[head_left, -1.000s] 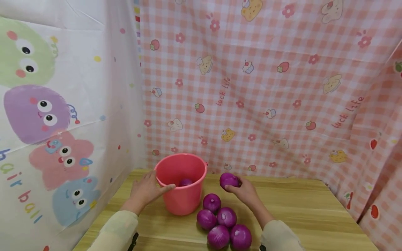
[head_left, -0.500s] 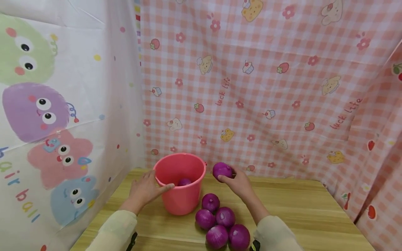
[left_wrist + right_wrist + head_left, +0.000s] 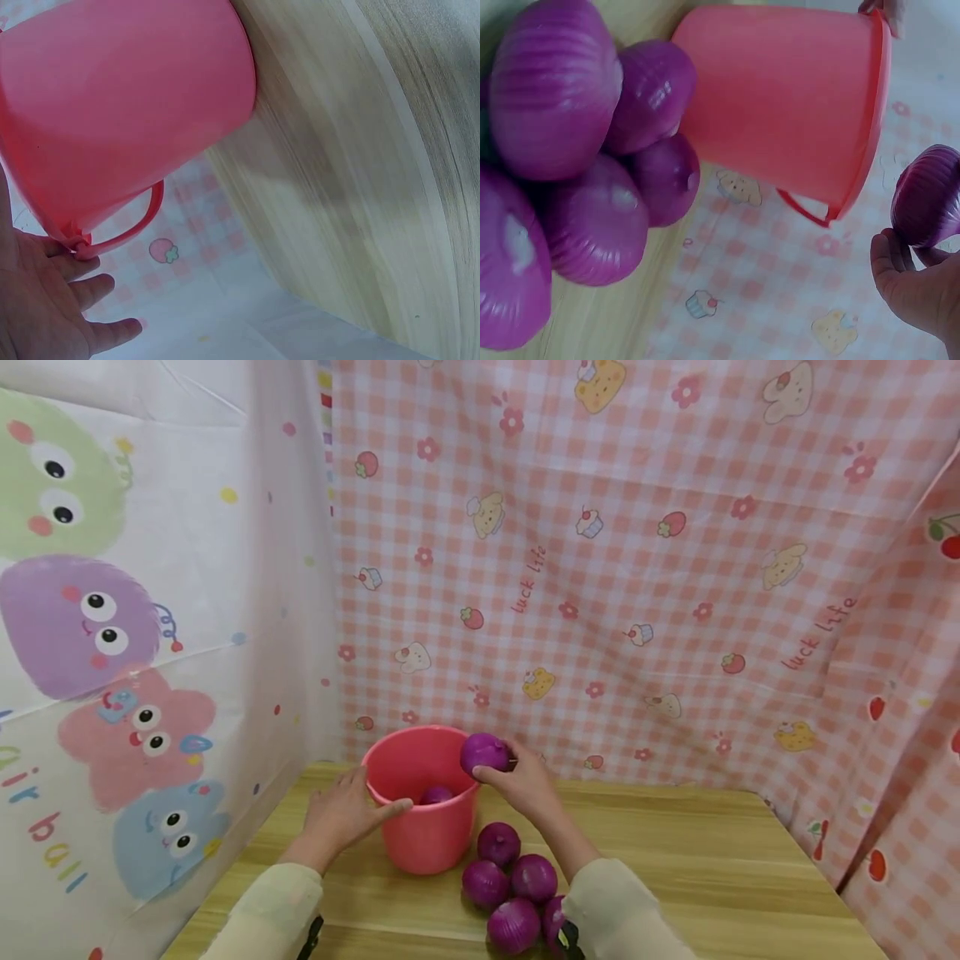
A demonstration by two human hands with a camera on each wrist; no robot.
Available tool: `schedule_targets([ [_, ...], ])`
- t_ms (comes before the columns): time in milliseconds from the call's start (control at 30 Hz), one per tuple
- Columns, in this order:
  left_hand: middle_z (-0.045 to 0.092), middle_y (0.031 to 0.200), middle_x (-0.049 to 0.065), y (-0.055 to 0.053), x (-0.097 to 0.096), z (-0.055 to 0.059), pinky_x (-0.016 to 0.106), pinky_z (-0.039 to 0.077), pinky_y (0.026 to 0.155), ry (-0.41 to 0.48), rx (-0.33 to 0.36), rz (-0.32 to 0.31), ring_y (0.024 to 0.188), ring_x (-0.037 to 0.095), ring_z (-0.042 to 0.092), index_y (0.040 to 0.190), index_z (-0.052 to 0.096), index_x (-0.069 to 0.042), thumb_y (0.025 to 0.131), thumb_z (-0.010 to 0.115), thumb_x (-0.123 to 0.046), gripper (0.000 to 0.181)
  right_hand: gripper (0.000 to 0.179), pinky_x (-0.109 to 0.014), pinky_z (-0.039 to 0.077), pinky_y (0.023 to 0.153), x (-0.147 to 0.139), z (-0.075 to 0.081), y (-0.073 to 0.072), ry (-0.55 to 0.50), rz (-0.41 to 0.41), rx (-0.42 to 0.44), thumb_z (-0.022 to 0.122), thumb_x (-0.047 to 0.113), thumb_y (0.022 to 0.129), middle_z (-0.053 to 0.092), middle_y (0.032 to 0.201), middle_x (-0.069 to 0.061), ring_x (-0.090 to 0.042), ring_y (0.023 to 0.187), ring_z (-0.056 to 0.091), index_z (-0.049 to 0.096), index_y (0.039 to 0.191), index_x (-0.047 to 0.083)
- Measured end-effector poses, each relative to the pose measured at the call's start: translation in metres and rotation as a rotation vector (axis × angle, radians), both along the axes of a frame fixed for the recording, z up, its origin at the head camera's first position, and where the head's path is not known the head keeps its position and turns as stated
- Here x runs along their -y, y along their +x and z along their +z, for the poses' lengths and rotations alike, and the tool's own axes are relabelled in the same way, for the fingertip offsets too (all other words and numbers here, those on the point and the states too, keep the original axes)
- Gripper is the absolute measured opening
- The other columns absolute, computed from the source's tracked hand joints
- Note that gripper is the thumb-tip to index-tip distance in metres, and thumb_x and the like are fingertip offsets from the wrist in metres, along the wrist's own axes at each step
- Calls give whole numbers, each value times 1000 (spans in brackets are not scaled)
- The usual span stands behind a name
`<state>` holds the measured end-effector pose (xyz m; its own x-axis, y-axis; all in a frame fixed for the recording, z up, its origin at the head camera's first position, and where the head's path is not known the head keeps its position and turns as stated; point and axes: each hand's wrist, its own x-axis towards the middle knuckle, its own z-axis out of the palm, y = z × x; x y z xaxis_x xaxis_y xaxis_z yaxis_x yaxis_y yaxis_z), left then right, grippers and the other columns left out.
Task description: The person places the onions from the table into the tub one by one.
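A pink bucket [image 3: 429, 843] stands upright on the table, a red onion [image 3: 437, 795] visible inside. My left hand [image 3: 337, 814] rests on its left rim, thumb along the front edge. Seen from the left wrist, the fingers of that hand [image 3: 45, 296] lie nearly straight and spread beside the handle joint. Between thumb and fingers my right hand [image 3: 528, 785] holds another red onion [image 3: 482, 754] over the bucket's right rim. The right wrist view shows this held onion [image 3: 928, 196] above the fingers. Several red onions [image 3: 534, 877] lie clustered right of the bucket, one partly behind my right sleeve.
The wooden table [image 3: 675, 860] extends to the right of the onions. A pink checked cloth [image 3: 600, 568] hangs behind it, and a white cartoon-print cloth [image 3: 262, 568] hangs on the left. The bucket's handle [image 3: 142, 225] hangs down at its side.
My right hand has carried its onion leftward and up, from beside the bucket to above its right rim. The left hand stays on the rim.
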<state>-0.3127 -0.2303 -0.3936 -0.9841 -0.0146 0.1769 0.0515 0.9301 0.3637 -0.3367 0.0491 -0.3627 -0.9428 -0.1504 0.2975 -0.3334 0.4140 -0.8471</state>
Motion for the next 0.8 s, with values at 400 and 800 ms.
schedule_targets([
  [400,44,147,24,0,0,1,79,22,101,-2,18,3,134,45,38,153,29,-1,71,47,-92,123,60,-40,56,87,33,4,6,-14,107,-34,78,26,86,66,118,-15,-27,105,65,55,135,3],
  [800,44,147,22,-2,0,0,79,22,102,8,21,5,135,45,37,153,29,-2,74,52,-87,118,57,-40,55,90,32,-2,3,-53,92,-39,75,22,88,65,122,-14,-31,111,63,54,139,5],
])
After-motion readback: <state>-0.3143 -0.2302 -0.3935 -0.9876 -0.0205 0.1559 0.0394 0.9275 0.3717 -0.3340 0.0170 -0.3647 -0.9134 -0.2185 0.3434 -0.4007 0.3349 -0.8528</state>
